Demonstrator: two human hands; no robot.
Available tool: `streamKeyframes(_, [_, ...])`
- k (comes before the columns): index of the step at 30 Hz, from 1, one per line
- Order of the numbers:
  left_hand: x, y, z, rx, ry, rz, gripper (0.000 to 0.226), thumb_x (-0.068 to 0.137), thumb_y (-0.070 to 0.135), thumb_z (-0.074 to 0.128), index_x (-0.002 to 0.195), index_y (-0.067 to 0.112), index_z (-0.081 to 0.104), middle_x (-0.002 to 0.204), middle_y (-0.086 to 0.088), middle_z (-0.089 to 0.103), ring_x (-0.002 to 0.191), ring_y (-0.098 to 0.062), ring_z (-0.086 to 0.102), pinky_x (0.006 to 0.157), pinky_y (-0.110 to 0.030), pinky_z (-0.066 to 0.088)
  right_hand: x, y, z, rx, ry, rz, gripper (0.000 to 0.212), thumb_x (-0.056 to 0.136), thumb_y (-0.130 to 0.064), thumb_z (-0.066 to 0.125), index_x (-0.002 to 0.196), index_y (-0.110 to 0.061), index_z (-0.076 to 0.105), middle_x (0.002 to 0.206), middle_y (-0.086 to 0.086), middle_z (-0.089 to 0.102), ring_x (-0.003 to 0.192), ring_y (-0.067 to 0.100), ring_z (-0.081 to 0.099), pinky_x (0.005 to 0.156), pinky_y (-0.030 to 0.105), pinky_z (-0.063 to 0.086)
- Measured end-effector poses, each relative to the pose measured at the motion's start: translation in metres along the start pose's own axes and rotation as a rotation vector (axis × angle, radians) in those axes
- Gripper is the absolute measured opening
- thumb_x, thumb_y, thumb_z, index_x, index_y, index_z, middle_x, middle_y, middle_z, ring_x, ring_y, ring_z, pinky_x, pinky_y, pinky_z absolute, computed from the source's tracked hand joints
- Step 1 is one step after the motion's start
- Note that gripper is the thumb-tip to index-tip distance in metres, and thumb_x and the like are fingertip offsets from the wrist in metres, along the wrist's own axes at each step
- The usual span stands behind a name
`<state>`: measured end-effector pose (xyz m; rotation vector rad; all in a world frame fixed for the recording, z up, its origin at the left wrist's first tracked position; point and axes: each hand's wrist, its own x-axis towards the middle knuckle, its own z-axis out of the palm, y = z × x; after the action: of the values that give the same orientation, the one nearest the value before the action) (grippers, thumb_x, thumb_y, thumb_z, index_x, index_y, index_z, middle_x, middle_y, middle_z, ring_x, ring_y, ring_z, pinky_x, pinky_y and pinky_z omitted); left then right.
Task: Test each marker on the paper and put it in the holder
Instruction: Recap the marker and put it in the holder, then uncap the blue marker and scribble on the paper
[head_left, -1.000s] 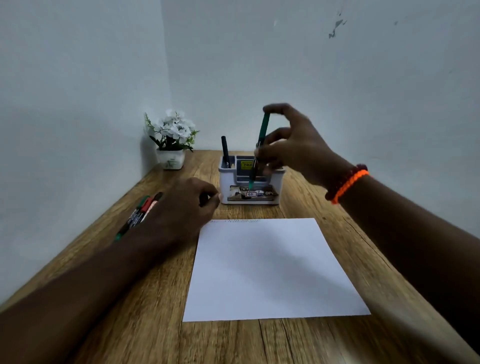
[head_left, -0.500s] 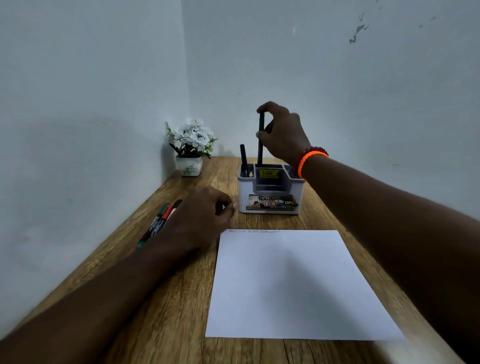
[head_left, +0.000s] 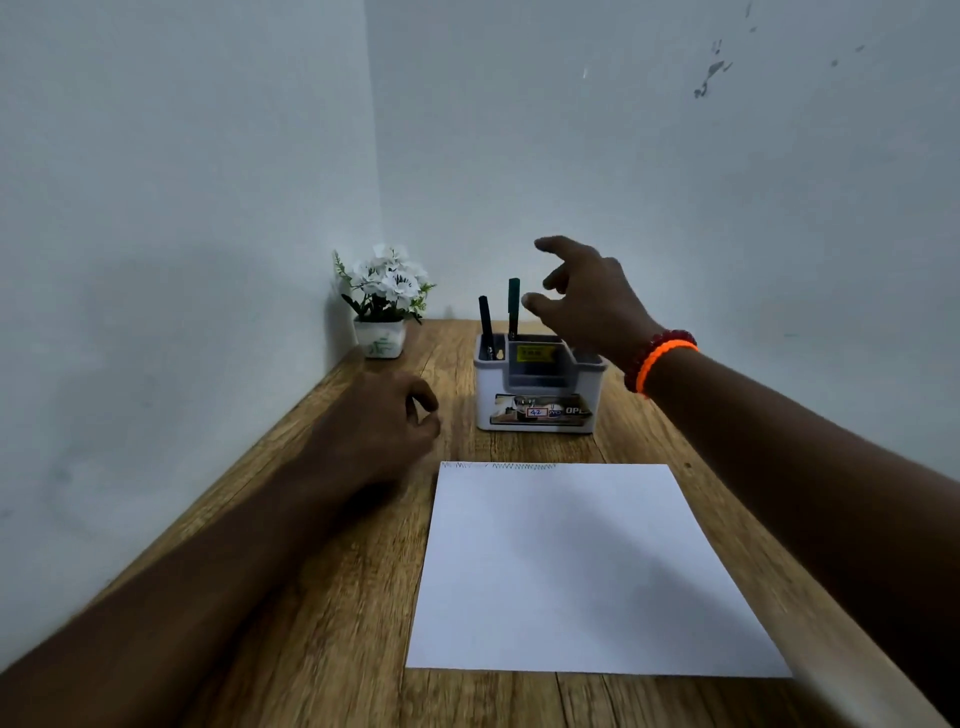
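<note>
A white and grey holder (head_left: 540, 387) stands beyond the paper. A black marker (head_left: 485, 325) and a green marker (head_left: 513, 306) stand upright in its back compartments. My right hand (head_left: 587, 296) hovers just right of the green marker, fingers spread, touching nothing. My left hand (head_left: 379, 426) rests on the wood left of the holder, fingers loosely curled; the loose markers beside it are hidden under my hand and arm. The white paper (head_left: 571, 566) lies in front, with zigzag test scribbles (head_left: 519, 466) along its far edge.
A small white pot of white flowers (head_left: 382, 306) sits in the corner at the back left. Walls close the wooden desk (head_left: 322, 623) on the left and behind. The desk's right edge runs under my right forearm.
My right hand lowered the green marker into the holder, let go and spread its fingers. The camera view shifted, so the loose markers by my left hand went out of sight.
</note>
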<state>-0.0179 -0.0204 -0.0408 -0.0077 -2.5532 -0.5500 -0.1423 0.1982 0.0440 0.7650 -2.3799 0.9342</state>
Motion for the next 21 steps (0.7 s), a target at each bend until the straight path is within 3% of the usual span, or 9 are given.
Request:
streamKeyframes(2, [0.0,-0.007,-0.007,0.035,0.023,-0.08,0.017,0.086,0.027,0.077,0.103,0.022,0.079,0.088,0.005,0.066,0.08,-0.013,0.065,0.07,-0.029,0.051,-0.018,-0.007,-0.012,0.011,0.014,-0.002,0.038,0.094,-0.024,0.078,0.131,-0.016,0.069,0.107,0.003,0.073,0.099,0.014,0.069,0.089,0.031,0.061])
streamKeyframes(4, [-0.001,-0.012,-0.012,0.082,0.05,-0.126,0.015,0.086,0.027,0.076,0.1,0.024,0.078,0.1,0.0,0.066,0.085,-0.018,0.067,0.071,-0.031,0.05,-0.043,-0.013,-0.019,0.007,-0.071,-0.033,0.016,0.094,-0.023,0.077,0.109,-0.015,0.077,0.097,-0.002,0.076,0.087,0.005,0.07,0.075,0.019,0.059])
streamKeyframes(7, [-0.001,-0.017,-0.015,0.108,0.041,-0.187,0.013,0.083,0.029,0.074,0.096,0.026,0.076,0.1,0.0,0.067,0.086,-0.021,0.067,0.071,-0.034,0.055,-0.085,-0.018,-0.019,-0.039,-0.218,-0.079,0.007,0.093,-0.027,0.078,0.089,-0.021,0.079,0.076,-0.01,0.072,0.063,-0.002,0.064,0.055,0.011,0.045])
streamKeyframes(9, [-0.002,-0.018,-0.017,0.119,0.022,-0.234,0.014,0.079,0.029,0.073,0.094,0.029,0.075,0.097,0.002,0.069,0.084,-0.02,0.067,0.072,-0.034,0.057,-0.107,-0.019,-0.012,-0.085,-0.312,-0.105,0.008,0.094,-0.028,0.077,0.09,-0.023,0.079,0.074,-0.014,0.067,0.06,-0.003,0.06,0.053,0.011,0.043])
streamKeyframes(12, [-0.004,-0.021,-0.021,0.13,0.016,-0.28,0.019,0.078,0.033,0.07,0.096,0.03,0.07,0.096,0.002,0.068,0.086,-0.02,0.067,0.073,-0.036,0.058,-0.124,-0.022,-0.001,-0.152,-0.415,-0.161,0.013,0.095,-0.033,0.076,0.099,-0.022,0.08,0.084,-0.015,0.068,0.069,-0.005,0.062,0.056,0.007,0.045])
streamKeyframes(18, [-0.005,-0.019,-0.02,0.12,-0.001,-0.283,0.026,0.079,0.05,0.077,0.081,0.026,0.069,0.087,0.004,0.067,0.084,-0.019,0.068,0.071,-0.035,0.056,-0.129,-0.024,0.002,-0.17,-0.448,-0.166,0.017,0.096,-0.037,0.075,0.104,-0.023,0.08,0.086,-0.019,0.062,0.074,-0.003,0.061,0.062,0.005,0.047])
streamKeyframes(21, [-0.007,-0.011,-0.017,0.189,-0.005,-0.246,0.033,0.079,0.05,0.081,0.083,0.019,0.07,0.096,0.003,0.059,0.081,-0.015,0.061,0.066,-0.032,0.048,-0.13,-0.023,0.002,-0.157,-0.435,-0.179,0.017,0.096,-0.035,0.075,0.105,-0.022,0.08,0.084,-0.02,0.061,0.072,-0.005,0.061,0.061,0.006,0.047])
